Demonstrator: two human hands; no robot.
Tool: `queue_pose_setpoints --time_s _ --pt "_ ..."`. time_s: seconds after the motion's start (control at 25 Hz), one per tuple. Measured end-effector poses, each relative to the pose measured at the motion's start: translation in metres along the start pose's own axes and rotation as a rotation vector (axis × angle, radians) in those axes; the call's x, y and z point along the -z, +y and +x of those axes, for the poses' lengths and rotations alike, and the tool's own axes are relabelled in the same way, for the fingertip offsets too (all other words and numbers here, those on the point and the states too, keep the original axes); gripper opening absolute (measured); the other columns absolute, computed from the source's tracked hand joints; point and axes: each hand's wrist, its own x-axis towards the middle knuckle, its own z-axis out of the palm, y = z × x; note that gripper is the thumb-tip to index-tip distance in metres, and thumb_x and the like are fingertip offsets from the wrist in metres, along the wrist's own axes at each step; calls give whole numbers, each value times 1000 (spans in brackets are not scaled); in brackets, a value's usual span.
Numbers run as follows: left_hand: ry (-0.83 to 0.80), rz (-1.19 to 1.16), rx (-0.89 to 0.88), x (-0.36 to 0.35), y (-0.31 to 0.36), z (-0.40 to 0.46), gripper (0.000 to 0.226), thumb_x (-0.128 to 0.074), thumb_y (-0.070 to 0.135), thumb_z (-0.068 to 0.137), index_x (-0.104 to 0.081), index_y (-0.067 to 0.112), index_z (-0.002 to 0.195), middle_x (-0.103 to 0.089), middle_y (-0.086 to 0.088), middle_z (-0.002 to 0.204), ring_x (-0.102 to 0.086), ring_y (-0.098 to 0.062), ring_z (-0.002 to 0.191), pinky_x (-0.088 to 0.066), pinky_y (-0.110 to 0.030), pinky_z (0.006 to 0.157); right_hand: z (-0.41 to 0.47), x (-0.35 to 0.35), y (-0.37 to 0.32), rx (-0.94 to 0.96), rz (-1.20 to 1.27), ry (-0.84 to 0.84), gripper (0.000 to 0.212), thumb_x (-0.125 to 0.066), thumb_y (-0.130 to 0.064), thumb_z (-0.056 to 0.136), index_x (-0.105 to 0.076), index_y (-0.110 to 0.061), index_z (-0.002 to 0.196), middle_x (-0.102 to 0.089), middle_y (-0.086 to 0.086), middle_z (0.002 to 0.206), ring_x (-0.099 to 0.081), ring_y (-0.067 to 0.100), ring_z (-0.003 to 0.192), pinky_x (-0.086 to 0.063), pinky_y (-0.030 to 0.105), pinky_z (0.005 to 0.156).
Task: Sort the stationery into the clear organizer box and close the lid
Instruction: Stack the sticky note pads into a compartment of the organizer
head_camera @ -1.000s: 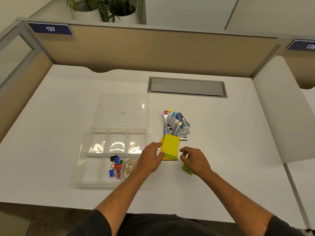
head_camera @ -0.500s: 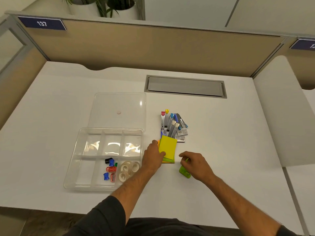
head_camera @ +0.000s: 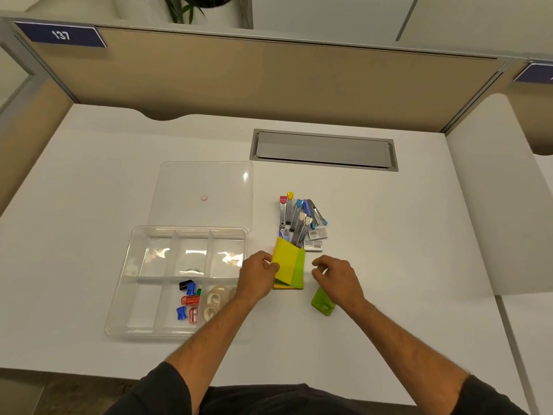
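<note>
The clear organizer box (head_camera: pixel 125 295) sits open on the near left of the white tabletop (head_camera: pixel 89 175). In its near row, one compartment holds small pencil sharpeners (head_camera: pixel 189 301) in blue, red and black, and the compartment to the right of it holds rolls of clear tape (head_camera: pixel 216 299); the remaining compartments show only glare. The box's clear lid (head_camera: pixel 206 193) lies flat on the tabletop just beyond the box, touching its far edge.

Right of the box, a stack of sticky notes (head_camera: pixel 289 268) in yellow, green and orange lies on the tabletop. A green stapler (head_camera: pixel 321 304) rests just to the near right of it. Beyond the notes is a heap of staple removers and small staple boxes (head_camera: pixel 302 220), the notes' far edge overlapping it. Farther back a grey cable hatch (head_camera: pixel 324 149) is set into the tabletop, and a tan partition (head_camera: pixel 269 79) with a blue plate reading 137 closes off the far side, potted plants above it.

The left hand (head_camera: pixel 257 280) pinches the left edge of the sticky notes, thumb on top. The right hand (head_camera: pixel 336 280) hovers over the far end of the stapler with fingers curled; whether it touches or holds anything cannot be told.
</note>
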Motion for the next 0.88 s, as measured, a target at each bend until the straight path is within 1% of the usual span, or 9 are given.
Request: queue_pose_setpoints --time_s 0.04,0.08,0.16,0.24,0.32,0.44,0.56,0.68,0.88 --pt "23 -52 1 7 -3 -2 13 -70 22 87 -67 14 97 -64 3 78 -61 -16 73 -44 -21 58 2 -2 -3 -24 -5 26 18 -61 -25 86 -70 -24 102 -70 -10 88 -63 14 82 -52 33 77" --pt "43 -103 -5 13 -6 -4 10 -71 19 86 -68 13 93 -62 3 73 -59 -16 70 -44 -23 58 4 -4 -6 -36 -14 41 19 -61 -25 87 -70 -23 103 -71 -6 91 -63 16 84 -52 34 77" --pt "58 -193 -24 25 -11 -10 5 -71 13 84 -68 14 87 -60 3 67 -57 -15 64 -51 -34 62 9 -10 -11 -50 -35 37 23 -60 -25 87 -69 -20 107 -71 -1 98 -63 21 92 -52 36 79" --pt "56 -262 -15 35 -16 -16 6 -70 10 85 -67 15 85 -60 0 66 -56 -15 63 -56 -45 68 14 -17 -13 -61 -48 -3 30 -59 -30 87 -66 -20 115 -70 2 106 -60 22 101 -50 37 82" --pt "57 -296 -9 43 -20 -24 6 -68 8 86 -66 13 85 -60 -3 67 -57 -16 64 -56 -49 71 20 -24 -14 -57 -92 -55 38 -59 -38 87 -60 -20 121 -67 5 108 -53 25 108 -48 39 84" --pt "72 -323 -16 53 -27 -36 6 -68 7 86 -65 12 85 -58 -3 65 -56 -15 62 -56 -49 70 29 -34 -18 -7 -265 -56 47 -58 -49 85 -54 -17 119 -63 7 112 -48 28 109 -44 42 86" --pt "95 -305 -14 62 -31 -46 7 -68 9 86 -65 15 83 -57 -1 65 -53 -12 61 -53 -42 66 36 -40 -24 -8 -316 -37 58 -60 -52 83 -48 -15 126 -59 8 122 -46 29 112 -42 43 89" --pt "111 -316 -11 67 -32 -50 8 -69 9 86 -65 15 83 -55 0 66 -49 -11 60 -46 -33 62 38 -46 -26 -25 -310 -30 63 -65 -47 81 -41 -16 130 -56 8 126 -45 28 115 -41 42 89" --pt "113 -309 -25 69 -29 -50 9 -69 10 87 -65 17 84 -56 -2 69 -49 -13 63 -46 -32 63 40 -53 -23 -52 -254 -49 70 -72 -33 79 -34 -17 136 -52 9 129 -45 28 115 -45 42 88"
